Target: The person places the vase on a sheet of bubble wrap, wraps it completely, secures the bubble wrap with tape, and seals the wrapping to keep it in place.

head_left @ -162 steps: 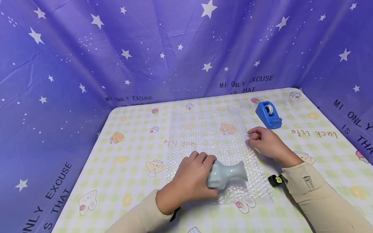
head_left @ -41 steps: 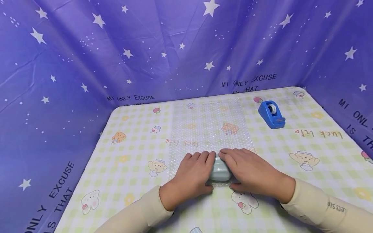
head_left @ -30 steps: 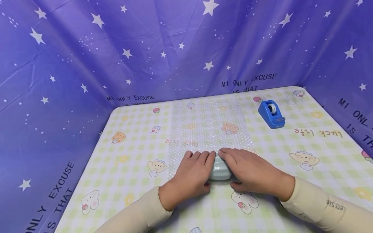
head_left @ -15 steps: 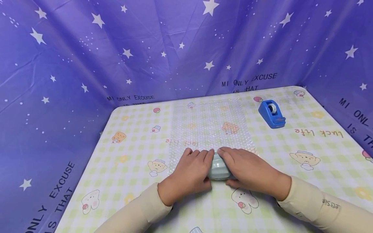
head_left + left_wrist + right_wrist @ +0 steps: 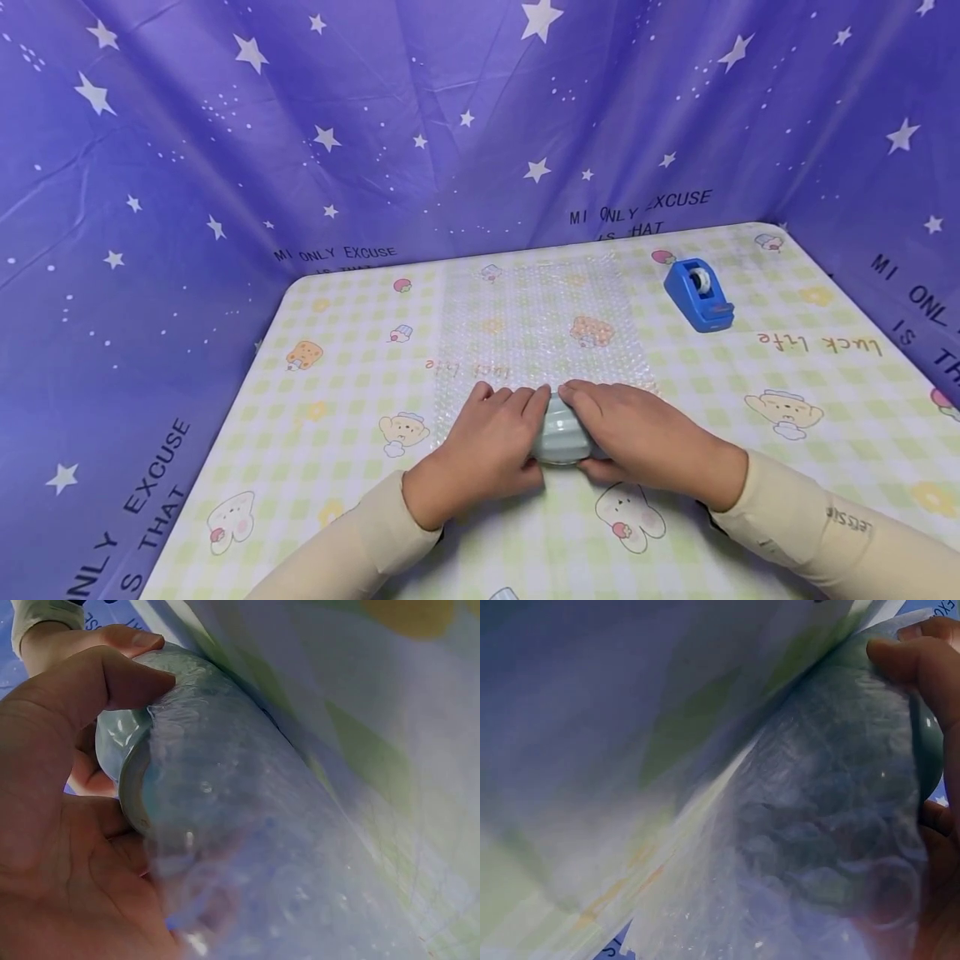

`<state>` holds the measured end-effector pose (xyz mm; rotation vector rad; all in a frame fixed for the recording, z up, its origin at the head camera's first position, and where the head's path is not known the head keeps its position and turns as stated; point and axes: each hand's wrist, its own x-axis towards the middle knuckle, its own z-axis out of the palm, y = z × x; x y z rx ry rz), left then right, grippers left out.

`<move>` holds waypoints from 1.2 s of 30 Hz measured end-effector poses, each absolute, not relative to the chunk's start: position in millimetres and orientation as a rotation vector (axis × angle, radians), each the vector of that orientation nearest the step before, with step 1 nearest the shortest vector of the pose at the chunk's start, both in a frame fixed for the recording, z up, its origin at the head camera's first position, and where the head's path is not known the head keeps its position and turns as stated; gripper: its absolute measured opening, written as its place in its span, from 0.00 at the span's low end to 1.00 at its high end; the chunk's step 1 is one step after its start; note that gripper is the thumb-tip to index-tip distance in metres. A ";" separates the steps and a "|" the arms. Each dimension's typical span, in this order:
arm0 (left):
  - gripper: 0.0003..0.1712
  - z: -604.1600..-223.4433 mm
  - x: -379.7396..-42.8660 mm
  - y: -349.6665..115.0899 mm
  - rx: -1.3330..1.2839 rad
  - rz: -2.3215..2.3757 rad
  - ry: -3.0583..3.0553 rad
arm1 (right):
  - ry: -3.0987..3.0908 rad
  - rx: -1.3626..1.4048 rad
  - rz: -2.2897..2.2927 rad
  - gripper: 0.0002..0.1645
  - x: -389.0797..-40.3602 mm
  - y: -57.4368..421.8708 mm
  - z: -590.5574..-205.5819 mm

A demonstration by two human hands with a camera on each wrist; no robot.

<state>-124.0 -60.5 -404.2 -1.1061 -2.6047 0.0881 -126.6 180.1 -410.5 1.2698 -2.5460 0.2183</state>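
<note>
A pale celadon-green vase [image 5: 562,433] lies on its side at the near end of a clear bubble wrap sheet [image 5: 540,312]. My left hand [image 5: 480,442] grips its left end, fingers over the top and thumb on the near side. Opposite it, my right hand [image 5: 645,437] holds the other end, covering the neck. In the left wrist view, bubble wrap [image 5: 247,802] curves up around the vase, and the thumb presses its edge against the vase's surface. The right wrist view also shows bubble wrap [image 5: 817,802] drawn up over the vase under the right thumb.
A blue tape dispenser [image 5: 699,296] with a roll of tape stands toward the back right of the table. The checked, cartoon-printed tablecloth [image 5: 300,467] covers the tabletop. Purple star-printed curtains [image 5: 420,100] hang close behind and beside the table.
My right hand has moved from the wrap's right edge onto the vase. The near end of the wrap, earlier flat, now curls around the vase. Lately the vase has turned slightly, moving away from me.
</note>
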 end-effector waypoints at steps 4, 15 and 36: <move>0.48 -403.1 -124.1 -60.9 -1.113 0.074 -2.627 | -2.554 1.266 0.271 0.52 -128.4 179.7 -409.0; 0.48 -401.0 -124.1 -61.4 -1.131 0.059 -2.637 | -2.588 1.305 0.409 0.49 -133.9 182.5 -405.4; 0.47 -396.8 -122.5 -64.6 -1.115 0.057 -2.651 | -2.714 1.297 0.488 0.49 -139.7 183.3 -401.9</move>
